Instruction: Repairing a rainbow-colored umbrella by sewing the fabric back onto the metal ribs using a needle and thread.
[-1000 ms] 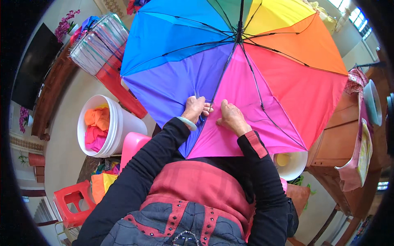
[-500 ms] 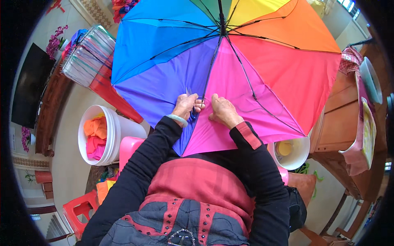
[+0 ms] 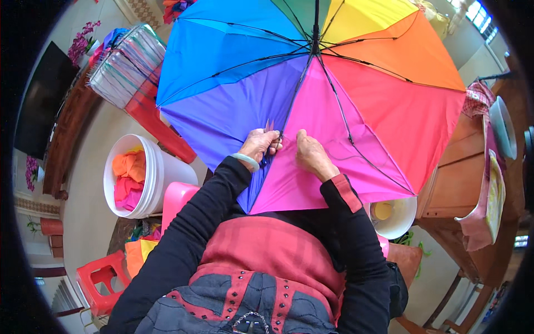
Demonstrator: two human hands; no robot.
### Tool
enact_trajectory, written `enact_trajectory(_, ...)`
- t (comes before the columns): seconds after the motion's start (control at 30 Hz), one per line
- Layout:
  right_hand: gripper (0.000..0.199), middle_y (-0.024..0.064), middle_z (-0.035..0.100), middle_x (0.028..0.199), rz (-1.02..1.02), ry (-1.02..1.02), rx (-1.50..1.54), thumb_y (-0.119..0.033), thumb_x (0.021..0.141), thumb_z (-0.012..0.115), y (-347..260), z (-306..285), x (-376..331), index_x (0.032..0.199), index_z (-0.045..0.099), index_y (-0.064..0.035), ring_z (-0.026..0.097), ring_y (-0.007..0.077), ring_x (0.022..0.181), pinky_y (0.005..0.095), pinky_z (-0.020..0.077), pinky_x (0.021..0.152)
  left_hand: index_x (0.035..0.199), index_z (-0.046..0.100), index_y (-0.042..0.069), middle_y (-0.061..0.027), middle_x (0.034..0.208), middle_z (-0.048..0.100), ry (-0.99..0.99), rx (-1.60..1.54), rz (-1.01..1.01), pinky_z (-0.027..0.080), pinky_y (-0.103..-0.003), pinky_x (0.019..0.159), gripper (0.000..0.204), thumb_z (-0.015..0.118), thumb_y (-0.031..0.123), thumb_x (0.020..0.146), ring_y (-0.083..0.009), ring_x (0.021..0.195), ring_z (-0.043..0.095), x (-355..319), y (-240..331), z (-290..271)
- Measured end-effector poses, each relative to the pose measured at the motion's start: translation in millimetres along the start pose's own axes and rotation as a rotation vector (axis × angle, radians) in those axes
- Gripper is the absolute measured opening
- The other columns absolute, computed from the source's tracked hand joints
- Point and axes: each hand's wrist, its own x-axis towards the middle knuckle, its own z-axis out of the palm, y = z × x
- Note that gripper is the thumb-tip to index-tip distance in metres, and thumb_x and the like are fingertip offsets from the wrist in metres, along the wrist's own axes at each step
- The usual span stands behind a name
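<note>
An open rainbow-coloured umbrella (image 3: 384, 106) spreads before me, its inside with black ribs facing me. My left hand (image 3: 261, 146) is closed around small scissors (image 3: 269, 126), blades pointing up and away, dark handle under the palm. Its thumb and fingertips pinch at the black rib (image 3: 295, 99) where the purple and pink panels meet. Just right of that rib, over the pink panel, my right hand (image 3: 315, 156) is closed with thumb and forefinger together. What it pinches is too small to make out. A thin dark thread (image 3: 347, 158) loops across the pink cloth beside it.
At left stands a white bucket (image 3: 161, 178) with orange and pink cloth inside. A red stool (image 3: 103, 281) is below it. Another white bucket (image 3: 403, 214) sits right of my lap. A wire basket (image 3: 125, 64) is at upper left, a wooden cabinet (image 3: 453, 178) at right.
The umbrella has shifted slightly to the right in view. My right hand has moved a little right, widening the gap to the left hand, which still pinches at the rib.
</note>
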Motion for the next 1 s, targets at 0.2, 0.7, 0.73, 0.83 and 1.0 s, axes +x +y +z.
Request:
enact_trajectory(0.2,0.018,0.0267,0.058,0.075,-0.06,0.152,0.138,-0.011,0.075,0.051,-1,-10,2,0.084,0.05,0.0036,0.057,0.0424,0.077,0.0476,0.0448,0.068,0.08,0.055,0.001,-0.0053,0.069,0.058,0.024,0.021,-0.016,0.041,-0.02,0.042,0.014,0.055,0.014,0.084,-0.0102,0.055,0.055,1,0,-4)
enact_trajectory(0.7,0.016,0.0232,0.058,0.074,-0.121,0.208,0.176,-0.015,0.075,0.05,-8,-2,14,0.077,0.058,-0.001,0.058,0.0402,0.074,0.0473,0.045,0.066,0.077,0.055,0.002,-0.0052,0.065,0.057,-0.059,-0.044,-0.06,0.039,-0.02,0.041,0.014,0.056,0.015,0.084,-0.0095,0.051,0.052,9,-6,-8)
enact_trajectory(0.73,0.016,0.0232,0.058,0.073,-0.118,0.279,0.247,-0.014,0.075,0.05,-10,-5,16,0.077,0.058,-0.0011,0.057,0.0406,0.074,0.0468,0.0453,0.066,0.077,0.055,0.002,-0.0052,0.065,0.057,-0.062,-0.045,-0.058,0.039,-0.02,0.041,0.014,0.056,0.015,0.084,-0.0095,0.051,0.052,9,-5,-7)
enact_trajectory(0.83,0.015,0.0215,0.059,0.07,-0.106,0.358,0.197,-0.014,0.076,0.051,1,-4,23,0.076,0.058,-0.0008,0.058,0.0369,0.069,0.0438,0.0463,0.062,0.078,0.055,0.002,-0.0053,0.066,0.057,-0.058,-0.063,-0.049,0.04,-0.02,0.041,0.014,0.056,0.015,0.084,-0.0099,0.052,0.052,8,-3,-3)
enact_trajectory(1.0,0.018,0.0126,0.057,0.06,0.127,0.04,0.354,-0.017,0.08,0.051,-6,-5,14,0.076,0.057,-0.0009,0.056,0.021,0.05,0.0332,0.045,0.044,0.078,0.055,0.002,-0.0051,0.066,0.057,-0.083,-0.069,-0.083,0.04,-0.02,0.042,0.014,0.056,0.015,0.084,-0.0104,0.052,0.053,7,-3,-8)
